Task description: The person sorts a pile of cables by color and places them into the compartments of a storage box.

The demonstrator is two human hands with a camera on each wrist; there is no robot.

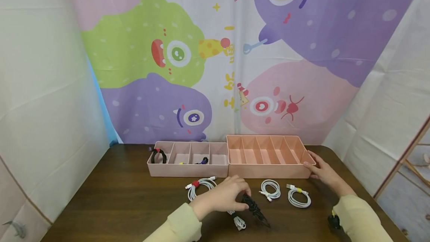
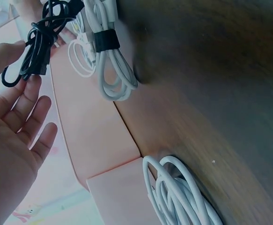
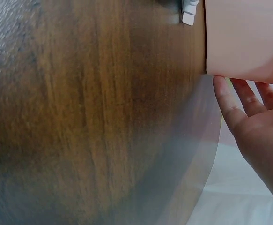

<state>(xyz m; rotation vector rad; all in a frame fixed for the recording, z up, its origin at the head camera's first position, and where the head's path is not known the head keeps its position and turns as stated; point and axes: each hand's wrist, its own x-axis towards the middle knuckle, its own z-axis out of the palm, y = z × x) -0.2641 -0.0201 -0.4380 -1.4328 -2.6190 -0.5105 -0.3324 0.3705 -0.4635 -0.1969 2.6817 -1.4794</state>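
Observation:
My left hand pinches a bundled black cable between thumb and fingers, above the table. The left wrist view shows this black cable wound round its middle, with the other fingers spread below. Past it hangs or lies a white cable with a black strap, partly covered by my hand in the head view. My right hand holds the right end of a peach divided box, thumb over the front corner of the rim. In the right wrist view its fingers lie against the end wall.
A pale pink divided box adjoins on the left, with a black cable and smaller dark cables inside. White coiled cables lie in front, one with a yellow tie, one with a red tie. A black item sits by my right sleeve.

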